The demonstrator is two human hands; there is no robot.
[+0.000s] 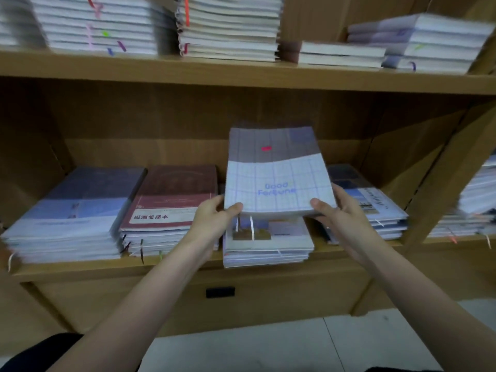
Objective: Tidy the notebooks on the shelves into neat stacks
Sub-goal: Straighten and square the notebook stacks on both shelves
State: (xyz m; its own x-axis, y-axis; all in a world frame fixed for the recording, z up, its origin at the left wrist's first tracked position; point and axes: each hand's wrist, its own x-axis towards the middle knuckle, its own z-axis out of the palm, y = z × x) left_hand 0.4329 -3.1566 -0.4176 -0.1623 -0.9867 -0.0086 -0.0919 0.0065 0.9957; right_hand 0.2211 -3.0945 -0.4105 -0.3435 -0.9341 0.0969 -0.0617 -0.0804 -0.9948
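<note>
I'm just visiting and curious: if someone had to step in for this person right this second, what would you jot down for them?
Left hand and right hand both grip the near edge of a bundle of checked notebooks, held raised above a short stack on the lower shelf.
Done, it seems: the blue stack, the red-covered stack and the stack to the right lie fairly square.
Left: set the bundle down and square it; the upper shelf's stacks are too blurred to judge.

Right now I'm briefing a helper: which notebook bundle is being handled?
On the lower wooden shelf, above the middle stack, both hands hold it: the left hand and right hand. It is the grid-patterned brown-and-white notebook bundle, printed "Good Fortune", lifted off the shelf.
</note>
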